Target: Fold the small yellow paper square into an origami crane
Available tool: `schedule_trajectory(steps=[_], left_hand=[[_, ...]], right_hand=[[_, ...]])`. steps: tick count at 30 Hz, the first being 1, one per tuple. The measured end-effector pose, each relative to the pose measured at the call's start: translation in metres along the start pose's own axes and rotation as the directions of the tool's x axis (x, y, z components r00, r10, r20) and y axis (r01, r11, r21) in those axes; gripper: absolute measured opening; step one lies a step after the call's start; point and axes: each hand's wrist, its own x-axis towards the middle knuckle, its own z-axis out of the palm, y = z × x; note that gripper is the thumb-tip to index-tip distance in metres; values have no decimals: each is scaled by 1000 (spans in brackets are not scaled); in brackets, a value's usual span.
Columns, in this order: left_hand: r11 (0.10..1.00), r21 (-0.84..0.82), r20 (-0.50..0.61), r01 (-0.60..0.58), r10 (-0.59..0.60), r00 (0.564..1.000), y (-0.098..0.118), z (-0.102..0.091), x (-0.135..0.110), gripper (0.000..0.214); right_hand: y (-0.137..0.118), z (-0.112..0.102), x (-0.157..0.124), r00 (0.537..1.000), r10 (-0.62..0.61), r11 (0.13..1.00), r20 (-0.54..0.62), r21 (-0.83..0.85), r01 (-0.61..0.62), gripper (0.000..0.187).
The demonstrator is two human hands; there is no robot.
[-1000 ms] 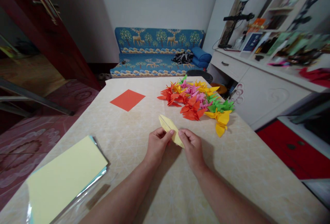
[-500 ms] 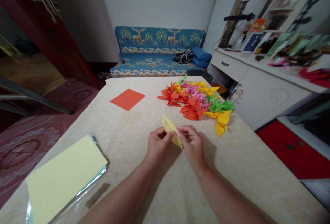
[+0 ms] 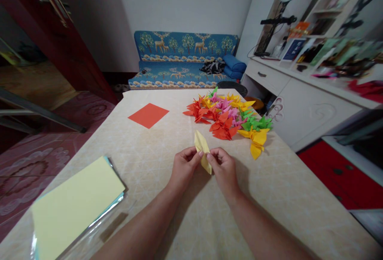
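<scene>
A narrow, pointed piece of folded yellow paper (image 3: 202, 143) is held above the middle of the table, its long tip aimed away from me. My left hand (image 3: 186, 167) pinches its left edge between thumb and fingers. On the opposite edge, my right hand (image 3: 223, 168) grips it the same way, the thumbs close together. Beyond my hands, to the right, lies a pile of folded paper cranes (image 3: 224, 112) in red, yellow, pink and green. A flat square of red paper (image 3: 149, 115) rests farther off on the left.
A stack of pale yellow sheets (image 3: 76, 206) in clear plastic wrap lies at the table's near left. The cloth-covered table (image 3: 155, 148) fills the foreground. A blue patterned sofa (image 3: 179, 58) stands behind it, and a cluttered white dresser (image 3: 299, 88) is at the right.
The folded yellow paper has turned to stand more upright in view, its far tip shifting right. Both hands keep hold of it and have barely moved.
</scene>
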Motion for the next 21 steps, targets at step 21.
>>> schedule_trajectory(steps=[21], left_hand=[[1000,-22,-100,22,-24,995,0,2,-1,21]], right_hand=[[-4,1,-2,1000,-30,999,-5,-12,30,17]])
